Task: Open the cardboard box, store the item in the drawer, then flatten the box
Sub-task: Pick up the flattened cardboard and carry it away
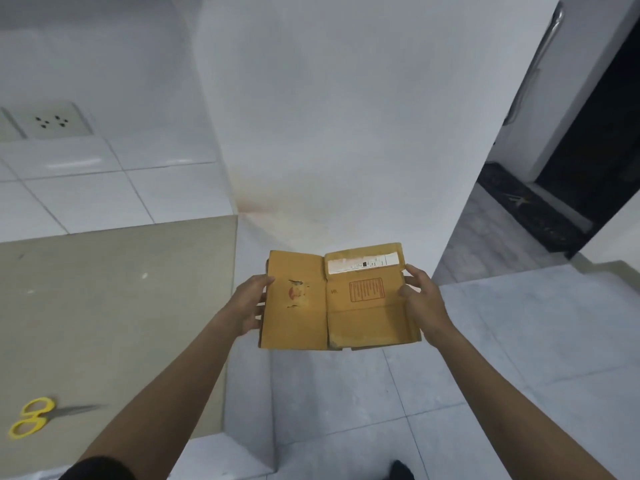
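A brown cardboard box point(332, 299), pressed flat, hangs in the air over the floor in front of a white wall. It carries a white label strip at its upper right and a red printed stamp below that. My left hand point(247, 303) grips its left edge and my right hand point(420, 299) grips its right edge, thumbs on the top face. No drawer or stored item is in view.
A beige counter point(104, 306) lies to my left with yellow-handled scissors point(38, 415) near its front edge. A wall socket point(52, 121) sits above white tiles at the back left. A dark doorway point(588, 150) opens at the right. Grey floor tiles lie below.
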`<state>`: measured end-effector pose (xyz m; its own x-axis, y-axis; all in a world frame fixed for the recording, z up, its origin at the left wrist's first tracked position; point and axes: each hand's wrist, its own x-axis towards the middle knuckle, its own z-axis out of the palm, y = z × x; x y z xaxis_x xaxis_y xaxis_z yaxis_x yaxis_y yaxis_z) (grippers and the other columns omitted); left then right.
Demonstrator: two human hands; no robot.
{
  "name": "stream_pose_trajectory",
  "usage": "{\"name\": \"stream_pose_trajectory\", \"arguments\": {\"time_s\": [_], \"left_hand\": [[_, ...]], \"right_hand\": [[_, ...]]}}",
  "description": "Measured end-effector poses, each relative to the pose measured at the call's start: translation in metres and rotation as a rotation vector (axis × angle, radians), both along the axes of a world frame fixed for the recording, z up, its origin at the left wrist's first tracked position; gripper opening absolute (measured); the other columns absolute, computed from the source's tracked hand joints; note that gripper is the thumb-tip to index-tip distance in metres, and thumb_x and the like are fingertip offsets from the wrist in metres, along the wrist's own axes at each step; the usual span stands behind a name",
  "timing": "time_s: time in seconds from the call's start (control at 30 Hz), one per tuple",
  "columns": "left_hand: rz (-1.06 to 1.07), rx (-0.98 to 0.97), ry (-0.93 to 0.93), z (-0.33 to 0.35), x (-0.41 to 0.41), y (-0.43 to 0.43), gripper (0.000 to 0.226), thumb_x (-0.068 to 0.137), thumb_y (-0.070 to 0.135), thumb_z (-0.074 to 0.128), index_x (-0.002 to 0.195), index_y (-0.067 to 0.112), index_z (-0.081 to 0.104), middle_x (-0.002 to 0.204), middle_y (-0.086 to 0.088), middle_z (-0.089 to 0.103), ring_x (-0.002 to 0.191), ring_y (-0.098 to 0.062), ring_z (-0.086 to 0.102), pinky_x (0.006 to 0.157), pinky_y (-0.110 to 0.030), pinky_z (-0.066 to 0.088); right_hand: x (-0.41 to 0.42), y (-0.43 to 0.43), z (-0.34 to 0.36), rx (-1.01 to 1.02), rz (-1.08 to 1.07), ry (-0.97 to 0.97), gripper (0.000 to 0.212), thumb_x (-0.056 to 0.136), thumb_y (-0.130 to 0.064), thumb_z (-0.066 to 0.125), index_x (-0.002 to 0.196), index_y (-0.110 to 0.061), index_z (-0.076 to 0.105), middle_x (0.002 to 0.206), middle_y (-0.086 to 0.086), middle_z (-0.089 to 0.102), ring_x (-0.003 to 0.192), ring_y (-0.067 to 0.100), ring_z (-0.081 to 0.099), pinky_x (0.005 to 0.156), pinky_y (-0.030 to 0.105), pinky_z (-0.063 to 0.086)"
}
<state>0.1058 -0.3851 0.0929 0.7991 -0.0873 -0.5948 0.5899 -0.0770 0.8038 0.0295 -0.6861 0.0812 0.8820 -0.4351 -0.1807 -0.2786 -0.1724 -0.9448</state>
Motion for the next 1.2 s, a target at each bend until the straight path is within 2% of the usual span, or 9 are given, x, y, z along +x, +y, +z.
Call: {"name": "stream_pose_trajectory", "arguments": {"time_s": [0.17,0.3,0.5,0.63,0.87,1.07,1.2], "left_hand": [[0.037,0.015,-0.003,-0.012,0.029,-0.052,0.028,0.095,0.04,0.047,0.117,0.023,0.052,0.11,-0.01,0.063,0.101,-0.031,0.061,0.085,-0.047,0.051],[0.067,0.034,0.0,-0.024,0.052,-0.089,0.03,0.095,0.041,0.046,0.117,0.022,0.052,0.11,-0.009,0.062,0.101,-0.031,0.06,0.082,-0.045,0.05],[0.069,0.063,0.043,-0.042,0.078,-0.131,0.03,0.095,0.041,0.047,0.115,0.019,0.051,0.1,-0.003,0.062,0.09,-0.025,0.061,0.064,-0.036,0.048],[0.058,0.07,0.076,-0.066,0.103,-0.144,0.032,0.095,0.043,0.049,0.118,0.021,0.047,0.103,-0.002,0.059,0.09,-0.023,0.059,0.067,-0.041,0.047],[-0.027,0.108,0.226,-0.132,0.154,-0.154,0.029,0.094,0.04,0.051,0.114,0.018,0.051,0.099,-0.002,0.061,0.09,-0.025,0.061,0.064,-0.037,0.049],[-0.043,0.169,0.29,-0.218,0.196,-0.17,0.027,0.095,0.035,0.05,0.116,0.018,0.052,0.11,-0.007,0.06,0.093,-0.027,0.061,0.08,-0.042,0.048],[-0.066,0.23,0.322,-0.283,0.213,-0.188,0.03,0.095,0.035,0.05,0.122,0.021,0.048,0.116,-0.007,0.057,0.098,-0.028,0.059,0.084,-0.044,0.047]], "right_hand": [[0.044,-0.057,-0.009,0.015,0.069,0.019,0.046,0.094,-0.016,0.048,0.138,-0.029,0.044,0.132,0.001,0.055,0.111,0.018,0.049,0.085,0.036,0.039],[0.074,-0.097,-0.018,0.002,0.122,0.042,0.05,0.092,-0.014,0.049,0.139,-0.028,0.042,0.134,0.002,0.054,0.117,0.02,0.049,0.095,0.04,0.043],[0.112,-0.139,-0.031,0.011,0.184,0.114,0.053,0.09,-0.011,0.048,0.139,-0.028,0.041,0.134,0.001,0.054,0.115,0.019,0.05,0.087,0.037,0.042],[0.138,-0.154,-0.057,0.021,0.212,0.178,0.052,0.09,-0.011,0.047,0.139,-0.027,0.041,0.133,0.001,0.053,0.112,0.019,0.05,0.083,0.035,0.041],[0.18,-0.164,-0.131,0.018,0.301,0.342,0.039,0.092,-0.014,0.048,0.129,-0.025,0.05,0.129,-0.002,0.054,0.119,0.023,0.052,0.09,0.037,0.045],[0.22,-0.175,-0.222,-0.023,0.358,0.459,0.043,0.098,-0.022,0.048,0.141,-0.02,0.043,0.143,0.001,0.048,0.129,0.025,0.047,0.106,0.049,0.042],[0.245,-0.189,-0.285,-0.071,0.425,0.532,0.045,0.099,-0.023,0.046,0.144,-0.018,0.04,0.148,0.003,0.044,0.133,0.026,0.043,0.109,0.05,0.039]]}}
